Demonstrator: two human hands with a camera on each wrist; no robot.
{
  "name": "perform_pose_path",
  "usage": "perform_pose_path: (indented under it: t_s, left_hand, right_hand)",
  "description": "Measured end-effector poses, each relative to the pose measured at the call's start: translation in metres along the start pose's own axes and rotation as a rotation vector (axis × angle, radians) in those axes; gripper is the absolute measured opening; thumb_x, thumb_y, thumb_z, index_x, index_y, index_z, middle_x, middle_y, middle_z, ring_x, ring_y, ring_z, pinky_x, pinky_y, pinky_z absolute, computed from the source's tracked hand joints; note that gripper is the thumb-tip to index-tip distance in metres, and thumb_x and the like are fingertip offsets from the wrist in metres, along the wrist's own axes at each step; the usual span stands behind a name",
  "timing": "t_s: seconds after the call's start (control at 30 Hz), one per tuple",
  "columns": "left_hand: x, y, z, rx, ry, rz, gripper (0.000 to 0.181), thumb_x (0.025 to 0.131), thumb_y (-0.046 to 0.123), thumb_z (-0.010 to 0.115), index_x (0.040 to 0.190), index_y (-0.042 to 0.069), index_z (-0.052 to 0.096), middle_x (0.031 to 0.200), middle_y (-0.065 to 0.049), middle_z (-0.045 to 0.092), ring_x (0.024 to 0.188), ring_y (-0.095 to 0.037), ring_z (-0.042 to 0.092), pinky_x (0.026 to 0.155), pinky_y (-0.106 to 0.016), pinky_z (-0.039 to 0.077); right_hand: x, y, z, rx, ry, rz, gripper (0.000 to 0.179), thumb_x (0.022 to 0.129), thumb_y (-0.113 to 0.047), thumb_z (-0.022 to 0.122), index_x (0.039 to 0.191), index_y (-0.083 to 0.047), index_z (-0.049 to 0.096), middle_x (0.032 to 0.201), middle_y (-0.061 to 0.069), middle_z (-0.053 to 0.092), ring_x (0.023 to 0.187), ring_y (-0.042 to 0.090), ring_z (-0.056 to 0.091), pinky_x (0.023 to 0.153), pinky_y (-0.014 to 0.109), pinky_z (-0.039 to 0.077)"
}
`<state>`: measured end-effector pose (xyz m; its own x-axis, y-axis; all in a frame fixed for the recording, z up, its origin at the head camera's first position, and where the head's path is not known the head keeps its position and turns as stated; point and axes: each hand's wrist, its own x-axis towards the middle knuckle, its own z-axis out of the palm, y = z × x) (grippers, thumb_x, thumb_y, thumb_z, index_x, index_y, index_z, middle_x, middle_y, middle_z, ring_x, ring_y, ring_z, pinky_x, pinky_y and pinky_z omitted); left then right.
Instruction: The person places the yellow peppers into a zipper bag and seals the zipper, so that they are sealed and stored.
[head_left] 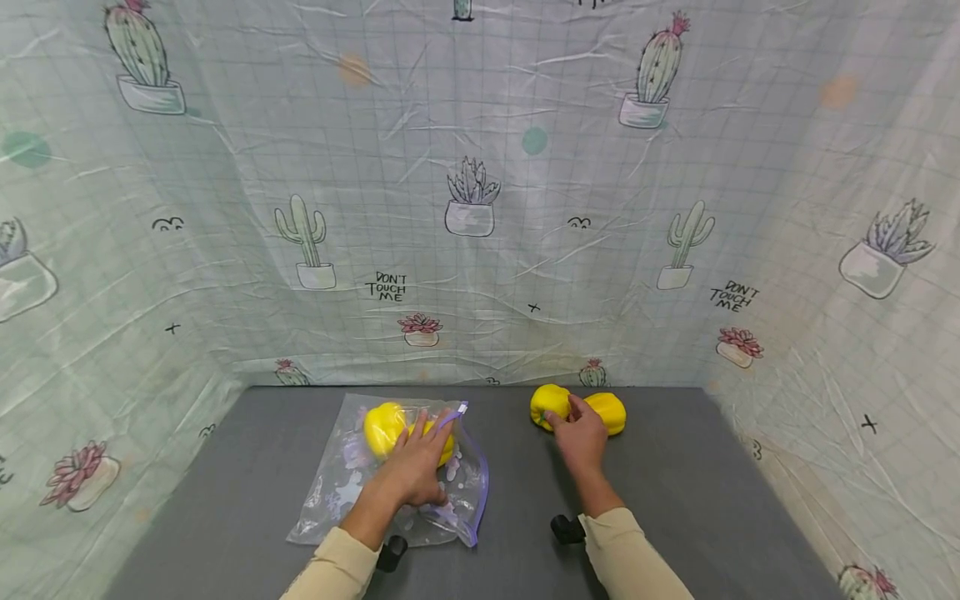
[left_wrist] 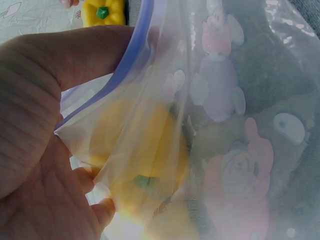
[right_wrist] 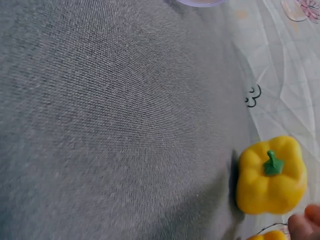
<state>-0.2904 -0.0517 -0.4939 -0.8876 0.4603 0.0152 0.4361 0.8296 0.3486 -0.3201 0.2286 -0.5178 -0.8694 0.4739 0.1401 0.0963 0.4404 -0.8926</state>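
A clear zip bag (head_left: 330,500) with a purple-edged mouth and printed figures lies on the left, with two yellow bell peppers (head_left: 384,429) in it. My left hand (head_left: 408,468) spreads its fingers over the bag at its mouth. In the left wrist view, the purple edge (left_wrist: 131,65) crosses between the thumb and the other fingers, and a pepper (left_wrist: 147,155) shows through the film. My right hand (head_left: 582,435) reaches to a yellow bell pepper (head_left: 547,404) with a green stem, thumb and fingers parted beside it. Another yellow bell pepper (head_left: 609,413) lies just right.
The dark grey tabletop (head_left: 517,517) runs back to a cactus-printed curtain (head_left: 480,275), which also hangs along both sides. A black wrist device (head_left: 567,530) sits at the right wrist and another (head_left: 392,552) at the left.
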Motion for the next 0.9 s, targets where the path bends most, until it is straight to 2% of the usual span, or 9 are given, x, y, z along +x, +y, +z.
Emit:
perform_pose_path:
  t_s: [0.17,0.37,0.5,0.6,0.9]
  left_hand:
    - [-0.001,-0.001,0.0,-0.007,-0.005,0.0,0.121,0.063,0.02,0.097,0.162,0.006,0.029,0.173,-0.013,0.027,0.161,-0.046,0.018,0.124,-0.07,0.024]
    - [-0.002,-0.001,-0.001,-0.01,0.002,0.01,0.121,0.063,0.019,0.096,0.162,0.005,0.029,0.173,-0.013,0.027,0.16,-0.047,0.019,0.124,-0.07,0.024]
    - [-0.001,-0.001,-0.001,0.0,0.0,0.0,0.12,0.064,0.021,0.097,0.162,0.005,0.03,0.173,-0.012,0.026,0.161,-0.046,0.019,0.124,-0.069,0.024]
    - [0.0,0.0,-0.001,0.003,0.002,-0.002,0.12,0.064,0.022,0.097,0.162,0.006,0.029,0.173,-0.012,0.027,0.161,-0.046,0.019,0.125,-0.069,0.024]
    - [-0.002,0.001,-0.001,0.011,-0.004,-0.005,0.12,0.064,0.023,0.097,0.162,0.005,0.03,0.174,-0.013,0.026,0.16,-0.046,0.019,0.125,-0.069,0.024]
  right_hand:
    - [0.005,0.001,0.01,-0.086,-0.038,0.021,0.074,0.093,-0.027,0.078,0.152,0.004,0.046,0.151,0.03,0.053,0.137,0.048,0.053,0.112,0.063,0.046]
    - [0.013,-0.003,0.024,-0.153,-0.032,0.034,0.083,0.09,-0.033,0.081,0.152,0.007,0.041,0.147,0.03,0.055,0.13,0.047,0.056,0.11,0.062,0.046]
    - [0.018,-0.005,0.031,-0.174,-0.039,0.028,0.083,0.09,-0.035,0.082,0.148,0.009,0.044,0.14,0.03,0.057,0.125,0.046,0.057,0.108,0.061,0.046]
    - [0.022,-0.005,0.034,-0.186,-0.041,0.034,0.083,0.091,-0.036,0.081,0.15,0.008,0.043,0.144,0.03,0.055,0.13,0.046,0.055,0.111,0.061,0.045]
    - [0.028,0.0,0.038,-0.235,-0.028,0.06,0.076,0.091,-0.035,0.08,0.153,-0.006,0.047,0.144,0.028,0.057,0.129,0.047,0.056,0.108,0.063,0.045]
